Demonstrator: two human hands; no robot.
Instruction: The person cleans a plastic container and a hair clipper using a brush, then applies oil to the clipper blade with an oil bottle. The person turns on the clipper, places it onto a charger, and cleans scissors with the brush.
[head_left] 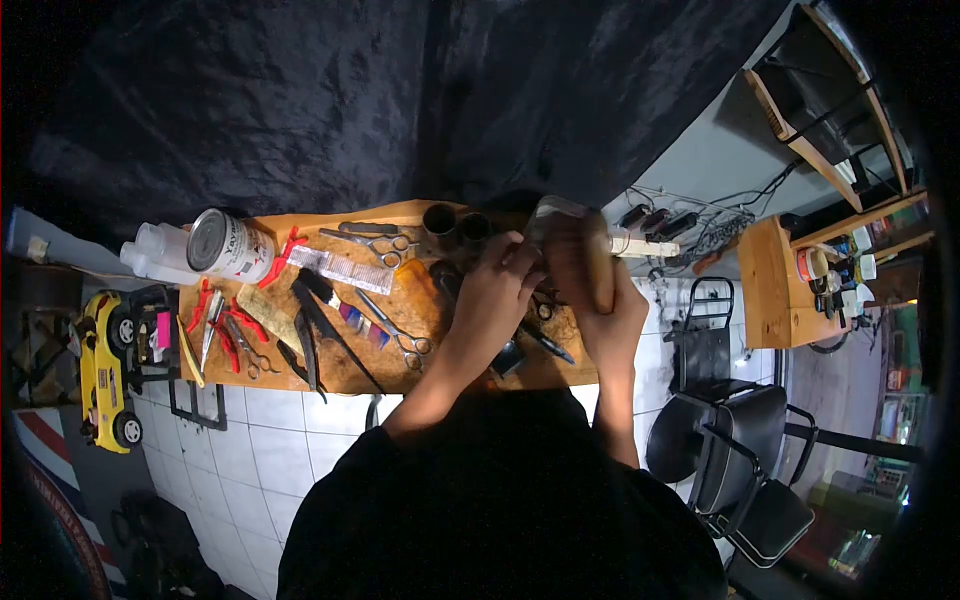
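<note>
Object (600, 268), tan-edged, brush-like: above the worktable (345, 378), between my 2 hands, upright. My right hand (617, 318) is closed around its lower end, thumb side toward me; the fingers behind it are hidden. My left hand (488, 312), fingers curled, is just beside it; whether the fingertips touch or pinch anything, I cannot tell. Body of the object: smeared by motion, exact kind unclear. Greyish piece (556, 208) at its top: blurred, possibly part of it.

Beneath my hands: 1 slim dark tool (547, 343); the items between my wrists are partly covered. Beyond my left hand: 2 dark cups (455, 226).

Left of my left hand: silver scissors (405, 340); pale comb (343, 268); 1 large tin (235, 247), label only partly legible. Far right: black chair (740, 450).
</note>
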